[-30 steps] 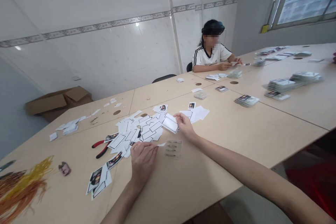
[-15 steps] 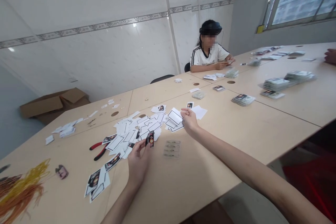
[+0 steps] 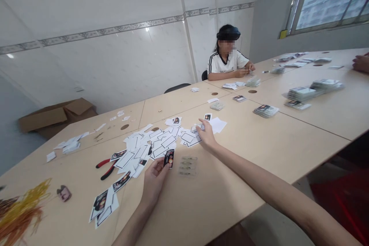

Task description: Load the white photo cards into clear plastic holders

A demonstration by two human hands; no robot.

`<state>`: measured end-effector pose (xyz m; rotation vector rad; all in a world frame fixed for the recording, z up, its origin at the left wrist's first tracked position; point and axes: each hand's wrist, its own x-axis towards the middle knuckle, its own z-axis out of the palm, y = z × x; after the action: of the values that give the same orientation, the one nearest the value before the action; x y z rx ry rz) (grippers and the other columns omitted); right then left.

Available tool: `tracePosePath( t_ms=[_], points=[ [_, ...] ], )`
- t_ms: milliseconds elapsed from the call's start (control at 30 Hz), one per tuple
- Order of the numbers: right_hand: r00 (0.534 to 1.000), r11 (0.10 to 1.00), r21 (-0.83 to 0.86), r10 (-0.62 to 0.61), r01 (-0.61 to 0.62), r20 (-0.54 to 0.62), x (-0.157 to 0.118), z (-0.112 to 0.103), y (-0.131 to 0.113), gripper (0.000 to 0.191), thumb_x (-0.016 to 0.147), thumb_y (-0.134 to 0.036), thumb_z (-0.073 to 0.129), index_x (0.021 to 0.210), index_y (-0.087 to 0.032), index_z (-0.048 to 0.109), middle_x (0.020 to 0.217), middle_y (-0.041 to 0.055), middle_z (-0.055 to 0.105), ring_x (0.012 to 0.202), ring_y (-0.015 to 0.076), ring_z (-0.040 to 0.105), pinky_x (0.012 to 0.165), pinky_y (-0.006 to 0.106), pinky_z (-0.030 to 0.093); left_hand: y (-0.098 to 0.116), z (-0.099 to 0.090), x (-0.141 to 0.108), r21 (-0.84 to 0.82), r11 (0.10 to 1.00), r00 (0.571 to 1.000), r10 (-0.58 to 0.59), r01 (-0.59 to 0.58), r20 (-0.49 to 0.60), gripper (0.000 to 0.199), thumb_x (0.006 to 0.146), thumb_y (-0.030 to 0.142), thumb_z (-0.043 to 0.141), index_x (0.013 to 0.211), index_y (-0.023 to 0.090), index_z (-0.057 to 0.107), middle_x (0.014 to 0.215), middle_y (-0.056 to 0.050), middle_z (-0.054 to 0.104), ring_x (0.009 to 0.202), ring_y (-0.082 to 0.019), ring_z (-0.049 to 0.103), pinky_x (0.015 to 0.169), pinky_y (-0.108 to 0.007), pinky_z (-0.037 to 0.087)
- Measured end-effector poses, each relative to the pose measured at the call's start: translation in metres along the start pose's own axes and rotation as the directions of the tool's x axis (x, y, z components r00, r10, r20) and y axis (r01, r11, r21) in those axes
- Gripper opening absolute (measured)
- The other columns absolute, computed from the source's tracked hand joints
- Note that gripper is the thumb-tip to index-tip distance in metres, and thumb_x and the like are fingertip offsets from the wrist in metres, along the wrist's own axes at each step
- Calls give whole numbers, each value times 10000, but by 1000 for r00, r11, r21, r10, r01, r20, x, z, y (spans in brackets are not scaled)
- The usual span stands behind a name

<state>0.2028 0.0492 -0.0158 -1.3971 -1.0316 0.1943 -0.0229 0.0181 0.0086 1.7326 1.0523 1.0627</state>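
Between the thumb and fingers of my left hand (image 3: 155, 177) is a dark printed card (image 3: 169, 158), held upright. My right hand (image 3: 206, 132) is over the right edge of the spread of white cards (image 3: 165, 138), fingers apart, with nothing seen in its grasp. A small card with a dark picture (image 3: 207, 117) and blank white paper (image 3: 218, 124) lie just beyond it. Between my hands, a clear plastic case (image 3: 188, 167) with several small items in rows lies flat on the table. Red-handled pliers (image 3: 107, 168) lie at the left of the cards.
Yellow and orange strands (image 3: 25, 209) and a small pink object (image 3: 63, 193) lie at left. Stacked packs (image 3: 265, 110) stand at right. Across the table sits a person (image 3: 227, 59); another person's hand (image 3: 361, 62) shows at far right. A cardboard box (image 3: 57, 117) is beyond the table.
The white card that was at my right hand's fingertips is no longer held, and that hand's fingers have spread. My left hand has shifted slightly right and down with its card.
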Motion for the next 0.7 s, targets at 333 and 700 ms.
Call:
tracePosePath(
  t_ms=[333,700],
  points=[
    [761,868,134,-485,478,430,-58,-8,-69,347,794,-234,425,1136,-188,380,1093,96,479,1024,195,436,848,343,360,4,1,-1,-119,993,999,0,-4,-35,264,642,300,630,857,162,563,888,-43,639,866,-182,582,804,-300,445],
    [766,939,313,-95,-144,636,-69,-2,-71,328,693,-322,575,965,-186,451,870,37,543,769,149,525,648,270,414,4,4,-7,15,992,988,127,-129,89,384,702,281,580,1051,206,438,1043,-60,572,966,-199,540,863,-357,410]
  ],
)
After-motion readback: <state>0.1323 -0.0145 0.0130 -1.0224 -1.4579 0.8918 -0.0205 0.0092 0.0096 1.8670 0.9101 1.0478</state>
